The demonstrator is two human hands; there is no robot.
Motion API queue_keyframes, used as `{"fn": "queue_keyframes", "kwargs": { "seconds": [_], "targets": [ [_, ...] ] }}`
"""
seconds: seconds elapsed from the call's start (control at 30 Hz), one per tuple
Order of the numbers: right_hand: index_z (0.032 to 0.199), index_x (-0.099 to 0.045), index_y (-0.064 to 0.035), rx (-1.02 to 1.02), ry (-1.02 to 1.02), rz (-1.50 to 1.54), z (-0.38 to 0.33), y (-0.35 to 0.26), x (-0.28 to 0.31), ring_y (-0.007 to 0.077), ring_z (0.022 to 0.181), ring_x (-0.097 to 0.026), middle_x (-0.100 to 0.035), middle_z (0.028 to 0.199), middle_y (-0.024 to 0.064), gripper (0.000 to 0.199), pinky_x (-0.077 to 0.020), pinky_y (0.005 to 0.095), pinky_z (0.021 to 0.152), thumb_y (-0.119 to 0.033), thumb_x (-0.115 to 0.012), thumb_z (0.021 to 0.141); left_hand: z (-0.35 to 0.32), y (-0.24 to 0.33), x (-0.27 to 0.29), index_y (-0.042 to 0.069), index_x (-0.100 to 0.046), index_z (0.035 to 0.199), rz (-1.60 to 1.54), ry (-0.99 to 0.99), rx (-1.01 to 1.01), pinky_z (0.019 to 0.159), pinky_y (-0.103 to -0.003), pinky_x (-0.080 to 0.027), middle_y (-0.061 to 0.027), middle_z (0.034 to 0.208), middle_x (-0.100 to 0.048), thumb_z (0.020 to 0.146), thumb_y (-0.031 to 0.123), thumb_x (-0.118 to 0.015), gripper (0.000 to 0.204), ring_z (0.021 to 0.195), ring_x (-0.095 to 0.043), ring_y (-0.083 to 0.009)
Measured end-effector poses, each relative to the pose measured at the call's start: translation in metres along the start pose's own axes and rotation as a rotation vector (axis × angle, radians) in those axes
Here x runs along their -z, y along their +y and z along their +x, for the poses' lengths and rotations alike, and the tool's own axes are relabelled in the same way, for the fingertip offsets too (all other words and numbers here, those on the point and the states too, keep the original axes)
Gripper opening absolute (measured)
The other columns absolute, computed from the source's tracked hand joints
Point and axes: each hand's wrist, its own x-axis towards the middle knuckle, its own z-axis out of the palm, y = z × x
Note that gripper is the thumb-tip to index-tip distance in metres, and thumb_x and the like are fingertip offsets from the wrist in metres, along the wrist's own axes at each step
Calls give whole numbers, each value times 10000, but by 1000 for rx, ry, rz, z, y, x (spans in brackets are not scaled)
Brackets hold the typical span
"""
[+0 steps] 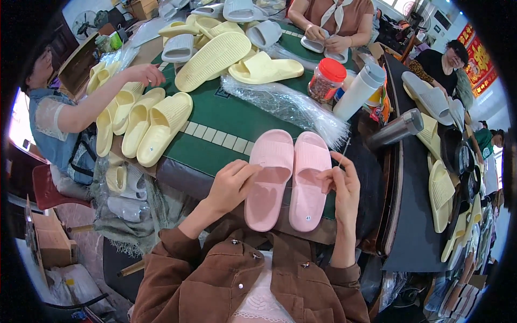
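Note:
A pair of pink slide slippers stands side by side in front of me at the table's near edge, toes pointing away. My left hand (pixel 234 184) is closed, its fingertips pinching the strap's outer side on the left pink slipper (pixel 265 202). Beside the right pink slipper (pixel 309 202), my right hand (pixel 343 185) has its fingers apart and partly bent, the fingertips at the strap's outer side. A small white sticker (pixel 308 218) shows on that slipper's heel.
Yellow slippers (pixel 212 62) and grey ones pile up on the green table (pixel 207 156). Clear plastic bags (pixel 285 105), a red-lidded jar (pixel 327 81) and a white bottle (pixel 360 91) stand or lie beyond my hands. Co-workers sit left and opposite; one handles grey slippers (pixel 336 54).

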Motion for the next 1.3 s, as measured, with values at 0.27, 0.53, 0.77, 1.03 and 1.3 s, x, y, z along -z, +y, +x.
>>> {"fn": "queue_keyframes", "kwargs": {
  "seconds": [0.27, 0.53, 0.77, 1.03, 1.3],
  "targets": [
    [1192, -561, -2, -149, -34, -129, 2, 36, 3, 41, 599, -510, -620, 781, 38, 279, -431, 176, 581, -125, -394, 1007, -1, -2, -8, 16, -612, 931, -53, -82, 52, 670, -374, -485, -131, 815, -596, 791, -4, -609, 141, 776, -592, -297],
    [1196, -577, -1, -45, -54, -87, -3, 34, -3, 42, 640, -512, -620, 805, 30, 282, -413, 179, 578, -96, -402, 996, 42, -5, -4, -2, -618, 950, -117, 129, 93, 609, -341, -470, -138, 815, -588, 820, -28, -577, 138, 692, -577, -281],
    [1235, -535, 12, 25, -82, -20, 12, 4, -20, 67, 637, -526, -623, 822, 53, 300, -427, 196, 598, -111, -397, 999, 143, -49, -19, -3, -631, 990, -86, 208, 24, 656, -328, -480, -153, 881, -652, 862, 33, -572, 146, 715, -619, -244],
    [1224, -543, 12, 58, -87, 0, 20, -6, -22, 62, 619, -518, -629, 822, 54, 295, -418, 190, 591, -117, -403, 998, 155, -45, -33, -4, -619, 933, -118, 99, -20, 679, -377, -477, -164, 861, -632, 850, 47, -557, 115, 759, -606, -316],
    [1178, -579, 7, -98, -90, -26, -11, 12, 2, 35, 553, -476, -626, 785, 28, 276, -338, 160, 518, -124, -422, 992, 25, 13, -19, 12, -640, 946, -231, -207, -72, 690, -330, -492, -125, 898, -628, 834, 21, -596, 120, 773, -613, -255]
  ]
}}
